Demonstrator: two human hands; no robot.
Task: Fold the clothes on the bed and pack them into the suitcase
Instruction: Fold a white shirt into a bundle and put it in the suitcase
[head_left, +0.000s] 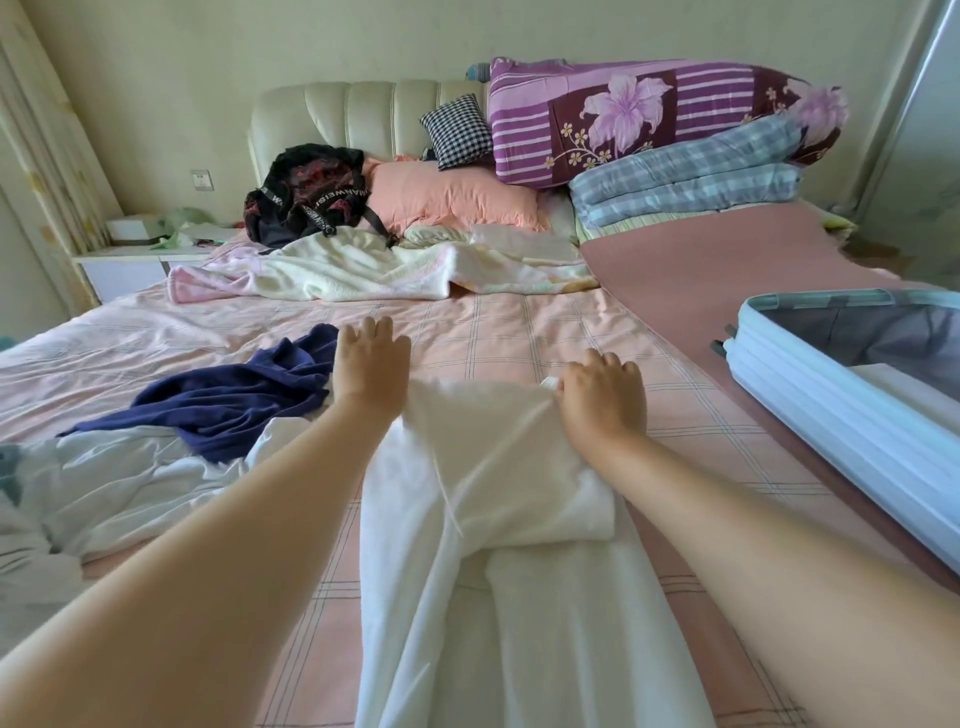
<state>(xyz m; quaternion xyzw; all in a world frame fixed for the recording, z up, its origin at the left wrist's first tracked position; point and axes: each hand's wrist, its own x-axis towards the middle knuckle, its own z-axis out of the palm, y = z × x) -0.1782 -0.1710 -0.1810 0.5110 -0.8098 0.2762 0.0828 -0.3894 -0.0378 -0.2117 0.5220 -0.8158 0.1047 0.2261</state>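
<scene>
My left grip (371, 364) lies spread and flat, fingers straight, at the far left edge of the white trousers (493, 467). My right grip (600, 400) is curled over their far right corner, pinching a small bunch of cloth. The trousers lie on the bed (519, 332) in front of me, the far part doubled over and the two legs running back toward my body. The fabric looks thin, light and limp, so I judge it will sag and crease wherever it is unsupported. It is best taken by its edges and corners with both grips and smoothed flat after each fold. A navy garment (244, 395) lies crumpled just left, and the open light-blue suitcase (831, 415) sits on the bed to my right.
</scene>
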